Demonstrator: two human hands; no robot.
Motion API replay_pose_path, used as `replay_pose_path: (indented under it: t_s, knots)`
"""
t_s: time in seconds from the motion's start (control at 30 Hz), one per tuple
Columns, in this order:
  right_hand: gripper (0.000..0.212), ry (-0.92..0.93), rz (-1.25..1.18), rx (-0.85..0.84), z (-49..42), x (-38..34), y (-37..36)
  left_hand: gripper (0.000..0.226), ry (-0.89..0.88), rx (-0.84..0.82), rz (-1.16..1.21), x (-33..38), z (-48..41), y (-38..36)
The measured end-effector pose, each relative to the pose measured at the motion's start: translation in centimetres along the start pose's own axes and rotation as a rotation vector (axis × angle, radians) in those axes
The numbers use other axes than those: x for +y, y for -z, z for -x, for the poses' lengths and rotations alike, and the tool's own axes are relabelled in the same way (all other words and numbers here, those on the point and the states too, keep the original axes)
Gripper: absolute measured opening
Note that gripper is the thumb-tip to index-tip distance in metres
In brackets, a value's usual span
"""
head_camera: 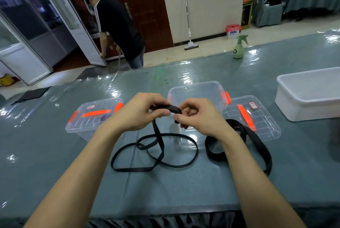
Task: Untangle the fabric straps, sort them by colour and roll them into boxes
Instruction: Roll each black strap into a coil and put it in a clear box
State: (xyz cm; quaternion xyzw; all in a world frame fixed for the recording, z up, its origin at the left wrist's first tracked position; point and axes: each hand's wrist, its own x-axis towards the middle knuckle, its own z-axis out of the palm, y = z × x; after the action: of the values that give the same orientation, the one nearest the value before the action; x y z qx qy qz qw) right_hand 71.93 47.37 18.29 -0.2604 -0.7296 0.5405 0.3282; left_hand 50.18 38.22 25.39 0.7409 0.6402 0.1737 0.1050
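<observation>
Left hand and right hand pinching narrow black fabric strap above open clear plastic box, strap's loops trailing on table

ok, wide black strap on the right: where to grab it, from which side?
On the wide strap, probably the long outer stretch, pinched across its width from above on the right. That run lies open on the table, while its looped part stands on edge beside the right forearm. Its ends aren't clearly visible.
</observation>
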Motion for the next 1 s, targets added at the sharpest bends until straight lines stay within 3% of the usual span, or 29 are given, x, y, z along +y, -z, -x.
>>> replay_pose_path:
  t_s: [0.17, 0.3, 0.53, 0.73, 0.93, 1.0]
  knots:
    - [0.017, 0.053, -0.394, 0.068, -0.7, 0.1, -0.4, 0.023, 0.043, 0.103, 0.281, -0.9, 0.5, -0.3]
    - [0.02, 0.058, -0.537, 0.067, -1.0, 0.1, -0.9, 0.025, 0.098, 0.139, 0.568, -0.6, 0.8, -1.5]
    - [0.014, -0.034, -0.876, -0.014, -1.6, 0.3, -2.9, 0.026, 0.108, 0.27, 0.763, -0.5, 1.1, -2.3]
    - [0.017, 0.006, -0.562, -0.001, -1.2, 0.8, -2.4, 0.027, 0.117, 0.279, 0.718, -1.2, 1.7, -1.6]
    - [0.021, 0.026, -0.461, 0.006, -0.3, 0.0, -2.8, 0.031, 0.114, 0.219, 0.675, -1.4, 1.9, -0.2]
    - [0.021, -0.017, -0.255, -0.023, -0.1, -0.1, -2.4, 0.025, 0.11, 0.175, 0.558, -1.2, 1.9, 0.2]
